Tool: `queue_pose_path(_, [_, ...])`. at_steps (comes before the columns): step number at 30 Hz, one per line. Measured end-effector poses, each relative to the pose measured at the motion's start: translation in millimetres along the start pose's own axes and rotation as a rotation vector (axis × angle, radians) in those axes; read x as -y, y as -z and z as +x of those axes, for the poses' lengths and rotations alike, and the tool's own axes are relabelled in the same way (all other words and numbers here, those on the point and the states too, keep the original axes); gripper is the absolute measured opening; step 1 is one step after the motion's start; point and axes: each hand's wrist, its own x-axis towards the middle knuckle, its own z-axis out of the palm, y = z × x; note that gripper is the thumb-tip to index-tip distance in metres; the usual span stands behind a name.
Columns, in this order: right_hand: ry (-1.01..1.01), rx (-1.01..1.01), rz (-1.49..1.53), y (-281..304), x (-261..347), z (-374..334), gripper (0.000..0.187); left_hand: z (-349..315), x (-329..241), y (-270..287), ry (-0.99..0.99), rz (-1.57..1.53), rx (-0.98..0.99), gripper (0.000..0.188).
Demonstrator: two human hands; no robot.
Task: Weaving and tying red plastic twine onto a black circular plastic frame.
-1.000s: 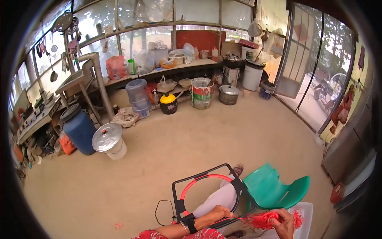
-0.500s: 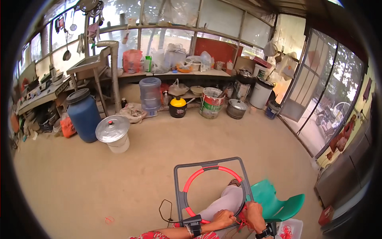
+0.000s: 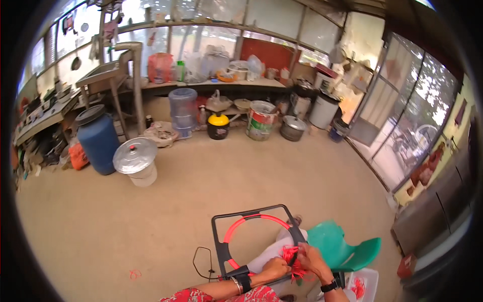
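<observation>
A black square metal frame with a red ring inside it rests against my lap. My left hand and my right hand meet at the frame's lower right side, both closed around a bunch of red string. A black band and a bangle are on my left wrist, a black watch on my right. A white box holding more red string stands by my right arm.
A green plastic chair stands just right of the frame. A thin black wire loop lies on the sandy floor. Farther off are a blue drum, a lidded white bucket, pots and shelves along the windows.
My right hand has come from the white box with red string to the frame, joining the left hand. The view has shifted, bringing the frame higher and more central.
</observation>
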Motion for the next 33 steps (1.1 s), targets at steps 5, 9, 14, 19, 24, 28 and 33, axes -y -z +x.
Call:
queue_pose_path(5, [0.395, -0.126, -0.747, -21, 16, 2, 0.037, 3, 10, -2, -0.047, 0.059, 0.004, 0.03])
queue_pose_path(9, [0.508, -0.2, -0.685, -29, 13, 6, 0.03, 0, 0, 4, 0.007, 0.09, 0.063, 0.032])
queue_pose_path(14, [0.104, -0.104, 0.862, -10, 21, 13, 0.025, -7, -7, 4, -0.001, 0.045, 0.086, 0.03])
queue_pose_path(19, [0.347, -0.519, 1.002, 76, 74, -85, 0.041, 0, 18, -17, -0.055, -0.204, -0.109, 0.025])
queue_pose_path(24, [0.384, -0.953, 0.525, 107, 3, -160, 0.041, 2, 6, -6, 0.129, -0.563, 0.13, 0.015])
queue_pose_path(28, [-0.105, -1.225, -0.052, 112, -17, -221, 0.035, 4, -1, 15, 0.049, -0.788, 0.25, 0.005])
queue_pose_path(33, [-0.188, -0.914, -0.326, 103, -13, -242, 0.034, 12, -10, 21, 0.255, -0.746, 0.06, 0.004])
